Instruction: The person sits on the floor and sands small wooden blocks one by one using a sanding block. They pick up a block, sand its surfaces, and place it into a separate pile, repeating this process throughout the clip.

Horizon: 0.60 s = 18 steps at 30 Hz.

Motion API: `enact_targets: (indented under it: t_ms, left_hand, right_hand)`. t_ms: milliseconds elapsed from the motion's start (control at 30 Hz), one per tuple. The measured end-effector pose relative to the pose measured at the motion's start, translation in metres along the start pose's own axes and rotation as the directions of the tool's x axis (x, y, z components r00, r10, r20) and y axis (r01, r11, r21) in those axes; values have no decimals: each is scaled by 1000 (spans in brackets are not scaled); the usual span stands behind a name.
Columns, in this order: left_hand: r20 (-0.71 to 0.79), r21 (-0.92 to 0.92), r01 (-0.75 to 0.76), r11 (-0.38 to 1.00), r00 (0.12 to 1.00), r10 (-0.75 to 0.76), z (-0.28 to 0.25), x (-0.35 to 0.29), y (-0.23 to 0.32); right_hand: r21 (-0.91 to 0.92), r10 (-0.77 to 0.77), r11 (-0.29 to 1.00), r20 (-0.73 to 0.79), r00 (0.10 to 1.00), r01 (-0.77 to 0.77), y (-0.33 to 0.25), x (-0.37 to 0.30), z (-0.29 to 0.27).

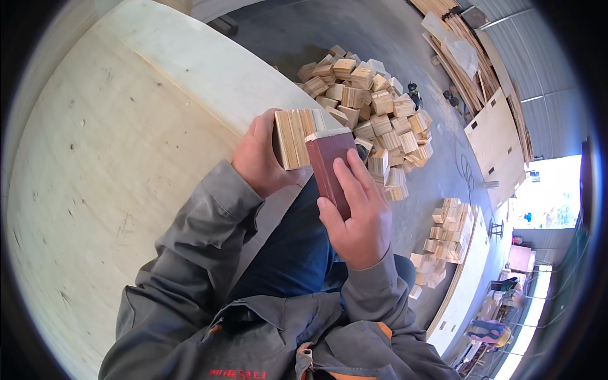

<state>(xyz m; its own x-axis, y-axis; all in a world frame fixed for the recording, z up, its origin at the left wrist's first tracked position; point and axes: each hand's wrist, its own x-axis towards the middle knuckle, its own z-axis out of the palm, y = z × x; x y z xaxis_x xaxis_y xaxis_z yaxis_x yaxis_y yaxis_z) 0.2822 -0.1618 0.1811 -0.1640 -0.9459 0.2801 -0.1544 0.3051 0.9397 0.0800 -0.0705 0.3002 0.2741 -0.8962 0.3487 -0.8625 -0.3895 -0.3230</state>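
- While the head view shows both hands occupied, the left hand [256,155] clasps a layered wooden block [293,140] above the person's legs.
- The right hand [360,218] grasps a maroon block [331,166], fingers spread across its face, its far end at the wooden block's right side.
- Work on the held block seems underway; I cannot tell whether the loose pile of blocks [382,103] at far right or the stacked blocks [451,231] nearer right are finished.
- The worktop [120,158] spreads left, its edge close beside the left hand.
- Rightward, over the gray floor [430,180], the right hand seems to have room to swing.
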Motion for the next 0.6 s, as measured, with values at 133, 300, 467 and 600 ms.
enact_targets:
  t_ms: [133, 300, 467, 600]
  left_hand:
    - [-60, -73, -29, 997, 998, 24, 8, 0, -8]
    - [-39, -7, -17, 1000, 999, 17, 1, 3, 1]
    - [-31, 86, 36, 996, 999, -34, 0, 3, 4]
    - [-71, 23, -154, 988, 985, 155, 4, 6, -7]
  right_hand:
    - [-12, -31, 999, -47, 998, 30, 1, 16, 11]
    - [-60, 42, 997, -44, 998, -45, 4, 96, 42]
    - [-96, 104, 990, 28, 994, -101, -1, 133, 51]
    - [-70, -1, 998, -48, 999, -3, -11, 89, 41]
